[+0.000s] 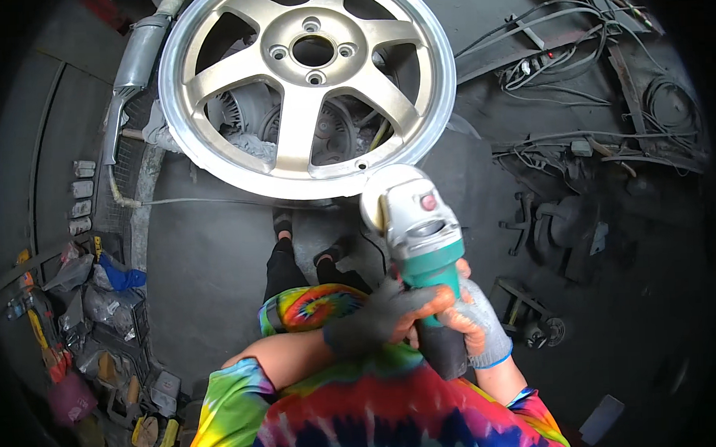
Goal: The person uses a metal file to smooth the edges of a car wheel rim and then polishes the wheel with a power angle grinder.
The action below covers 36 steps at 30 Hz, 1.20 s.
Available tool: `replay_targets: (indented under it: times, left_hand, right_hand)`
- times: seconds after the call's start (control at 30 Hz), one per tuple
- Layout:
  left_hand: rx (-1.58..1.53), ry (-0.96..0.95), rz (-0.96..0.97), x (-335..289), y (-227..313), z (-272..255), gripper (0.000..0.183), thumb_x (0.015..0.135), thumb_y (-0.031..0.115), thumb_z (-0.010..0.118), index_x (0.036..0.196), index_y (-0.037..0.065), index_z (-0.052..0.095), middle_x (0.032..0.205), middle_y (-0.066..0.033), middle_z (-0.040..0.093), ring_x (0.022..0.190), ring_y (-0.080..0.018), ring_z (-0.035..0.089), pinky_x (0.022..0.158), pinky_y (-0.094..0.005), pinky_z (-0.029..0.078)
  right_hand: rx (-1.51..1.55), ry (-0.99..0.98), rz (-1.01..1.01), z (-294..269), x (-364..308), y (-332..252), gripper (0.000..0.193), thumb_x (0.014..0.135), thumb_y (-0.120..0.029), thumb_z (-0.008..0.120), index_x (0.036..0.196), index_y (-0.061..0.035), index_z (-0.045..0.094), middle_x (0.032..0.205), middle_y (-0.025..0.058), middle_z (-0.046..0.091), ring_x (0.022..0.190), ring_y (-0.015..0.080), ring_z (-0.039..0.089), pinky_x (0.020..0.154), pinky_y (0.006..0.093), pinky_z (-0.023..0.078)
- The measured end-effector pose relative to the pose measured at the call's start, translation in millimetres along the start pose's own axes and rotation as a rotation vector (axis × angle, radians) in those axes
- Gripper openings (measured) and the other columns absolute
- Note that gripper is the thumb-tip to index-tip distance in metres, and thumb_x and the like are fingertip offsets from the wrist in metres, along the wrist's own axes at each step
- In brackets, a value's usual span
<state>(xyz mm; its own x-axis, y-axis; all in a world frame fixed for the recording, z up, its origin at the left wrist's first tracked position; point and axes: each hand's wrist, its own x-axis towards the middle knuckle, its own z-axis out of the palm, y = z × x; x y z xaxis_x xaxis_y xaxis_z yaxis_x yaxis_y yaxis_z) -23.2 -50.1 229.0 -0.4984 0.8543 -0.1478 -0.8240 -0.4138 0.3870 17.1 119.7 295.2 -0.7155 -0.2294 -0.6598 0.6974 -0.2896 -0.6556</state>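
A teal angle grinder [432, 256] with a silver head and a dark rear end is held in front of my chest. My left hand [389, 311], in a dark grey glove with bare fingertips, closes round its body from the left. My right hand [478, 318], in a lighter grey glove with a blue cuff edge, grips it from the right. The pale round disc [373, 207] of the grinder is at the lower right edge of a large alloy wheel [298, 135] with gold spokes and a bright silver rim. Whether disc and rim touch, I cannot tell.
Beyond the wheel's openings lie dusty wheel covers [323, 130]. A silver muffler [141, 54] stands at the upper left. Bags and tools crowd a rack [113, 311] on the left. Loose cables [554, 67] and metal parts [551, 221] cover the right. My feet [283, 224] are below the wheel.
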Motion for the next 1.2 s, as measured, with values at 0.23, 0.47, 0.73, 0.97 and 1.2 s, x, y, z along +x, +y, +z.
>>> replay_targets:
  times: [0.23, 0.47, 0.73, 0.97, 1.2]
  left_hand:
    - [-0.002, 0.035, 0.062, 6, 7, 1, 0.055, 0.097, 0.023, 0.061, 0.144, -0.001, 0.043, 0.13, -0.0173, 0.057, 0.106, -0.0215, 0.065, 0.077, -0.0316, 0.062]
    - [-0.078, 0.125, 0.084, -3, -8, 7, 0.061, 0.093, 0.031, 0.065, 0.142, 0.001, 0.046, 0.117, -0.0151, 0.065, 0.101, -0.0225, 0.068, 0.068, -0.0273, 0.059]
    - [0.164, 0.086, 0.236, 2, -11, 3, 0.056, 0.099, 0.038, 0.06, 0.14, 0.0, 0.05, 0.13, -0.0175, 0.06, 0.114, -0.0234, 0.063, 0.099, -0.0405, 0.052]
    - [0.367, 0.089, 0.391, 10, -17, 2, 0.045, 0.095, 0.022, 0.068, 0.134, 0.003, 0.055, 0.121, -0.0103, 0.061, 0.098, -0.0179, 0.066, 0.077, -0.0322, 0.056]
    - [-0.031, 0.074, -0.008, 9, -3, 3, 0.056, 0.096, 0.037, 0.063, 0.138, 0.002, 0.052, 0.129, -0.0134, 0.059, 0.113, -0.0192, 0.061, 0.086, -0.0326, 0.055]
  right_hand:
    - [0.011, 0.106, 0.004, 25, -1, -10, 0.028, 0.092, -0.017, 0.064, 0.114, 0.0007, 0.061, 0.084, 0.0075, 0.063, 0.079, 0.0164, 0.067, 0.067, 0.0265, 0.052]
    - [0.015, 0.103, 0.103, 6, -7, 3, 0.032, 0.094, -0.017, 0.063, 0.121, -0.0003, 0.058, 0.093, 0.0074, 0.063, 0.07, 0.0116, 0.06, 0.064, 0.0271, 0.051]
    - [0.679, -0.22, 0.227, -24, 4, 24, 0.025, 0.102, -0.02, 0.052, 0.114, 0.0005, 0.057, 0.088, 0.0063, 0.061, 0.07, 0.0157, 0.062, 0.062, 0.0256, 0.052]
    - [0.189, 0.089, 0.068, -31, 17, 36, 0.016, 0.098, -0.017, 0.055, 0.104, -0.0025, 0.06, 0.089, 0.0023, 0.06, 0.071, 0.0099, 0.061, 0.063, 0.021, 0.049]
    - [-0.051, 0.101, 0.101, 8, -6, -18, 0.057, 0.089, -0.024, 0.069, 0.133, 0.0061, 0.051, 0.127, 0.0328, 0.056, 0.104, 0.0383, 0.067, 0.091, 0.0446, 0.055]
